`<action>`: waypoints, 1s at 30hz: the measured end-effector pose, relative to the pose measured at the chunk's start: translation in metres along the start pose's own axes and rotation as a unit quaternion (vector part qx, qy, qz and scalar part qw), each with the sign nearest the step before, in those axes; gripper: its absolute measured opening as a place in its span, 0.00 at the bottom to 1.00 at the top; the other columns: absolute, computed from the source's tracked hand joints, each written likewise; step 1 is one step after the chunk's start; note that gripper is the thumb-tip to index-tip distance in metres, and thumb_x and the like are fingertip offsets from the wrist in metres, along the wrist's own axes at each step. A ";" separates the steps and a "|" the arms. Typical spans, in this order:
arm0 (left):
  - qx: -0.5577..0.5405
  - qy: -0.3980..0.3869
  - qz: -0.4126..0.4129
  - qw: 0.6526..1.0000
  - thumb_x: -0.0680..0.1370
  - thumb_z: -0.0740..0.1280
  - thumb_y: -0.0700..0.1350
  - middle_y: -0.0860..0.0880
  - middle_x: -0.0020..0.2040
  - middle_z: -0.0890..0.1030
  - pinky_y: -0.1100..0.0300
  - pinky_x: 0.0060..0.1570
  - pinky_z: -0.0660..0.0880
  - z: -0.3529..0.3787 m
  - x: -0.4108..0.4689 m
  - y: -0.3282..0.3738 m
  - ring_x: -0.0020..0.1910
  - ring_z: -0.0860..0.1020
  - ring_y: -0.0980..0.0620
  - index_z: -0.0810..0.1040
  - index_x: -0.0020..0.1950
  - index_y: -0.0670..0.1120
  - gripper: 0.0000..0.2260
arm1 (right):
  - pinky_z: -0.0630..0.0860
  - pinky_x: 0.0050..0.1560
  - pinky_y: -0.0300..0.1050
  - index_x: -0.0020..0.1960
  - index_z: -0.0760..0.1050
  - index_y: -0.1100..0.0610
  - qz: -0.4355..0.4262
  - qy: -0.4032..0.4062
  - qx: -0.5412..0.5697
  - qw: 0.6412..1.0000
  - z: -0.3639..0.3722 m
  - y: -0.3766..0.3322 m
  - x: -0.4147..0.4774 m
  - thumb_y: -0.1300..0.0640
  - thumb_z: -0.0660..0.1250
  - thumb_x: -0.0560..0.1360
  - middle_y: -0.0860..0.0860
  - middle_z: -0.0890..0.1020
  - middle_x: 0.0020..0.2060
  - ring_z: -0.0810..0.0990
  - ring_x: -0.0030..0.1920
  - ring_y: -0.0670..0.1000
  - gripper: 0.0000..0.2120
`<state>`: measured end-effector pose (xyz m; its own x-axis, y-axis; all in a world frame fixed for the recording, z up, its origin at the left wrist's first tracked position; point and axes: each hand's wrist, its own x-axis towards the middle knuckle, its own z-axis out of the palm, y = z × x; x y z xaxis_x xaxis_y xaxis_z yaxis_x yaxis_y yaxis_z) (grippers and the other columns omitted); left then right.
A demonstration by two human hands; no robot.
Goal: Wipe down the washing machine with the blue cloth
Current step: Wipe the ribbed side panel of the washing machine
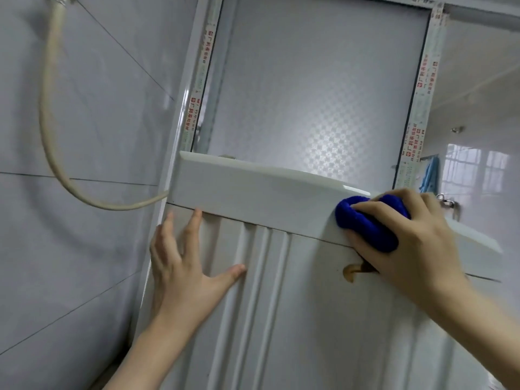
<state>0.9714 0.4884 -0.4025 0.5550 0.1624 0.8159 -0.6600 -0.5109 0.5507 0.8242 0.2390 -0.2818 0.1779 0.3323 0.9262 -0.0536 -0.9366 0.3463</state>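
The white washing machine (281,319) fills the lower middle of the view, seen from its ribbed side panel, with its top band (247,192) running across. My right hand (408,243) grips a bunched blue cloth (368,223) and presses it against the band's right end, just above a brown rust stain (350,273). My left hand (183,266) lies flat on the side panel at the left, fingers spread, holding nothing.
A beige hose (53,142) loops down the tiled wall (84,249) on the left and meets the machine's upper left corner. Behind the machine stands a frosted glass door (309,94) in a metal frame. A light blue towel (430,175) hangs at the far right.
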 end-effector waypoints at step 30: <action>-0.138 -0.034 -0.085 0.986 0.65 0.81 0.51 0.56 0.68 0.65 0.50 0.70 0.69 -0.024 0.011 -0.060 0.70 0.67 0.52 0.64 0.76 0.58 0.43 | 0.68 0.41 0.47 0.52 0.83 0.53 -0.048 -0.031 0.044 0.997 0.052 -0.094 0.048 0.51 0.77 0.70 0.55 0.77 0.48 0.71 0.45 0.60 0.13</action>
<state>1.0048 0.5412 -0.4219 0.6961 0.1638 0.6990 -0.6618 -0.2310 0.7132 0.8891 0.3370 -0.2771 0.2378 0.4162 0.8776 0.0532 -0.9078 0.4161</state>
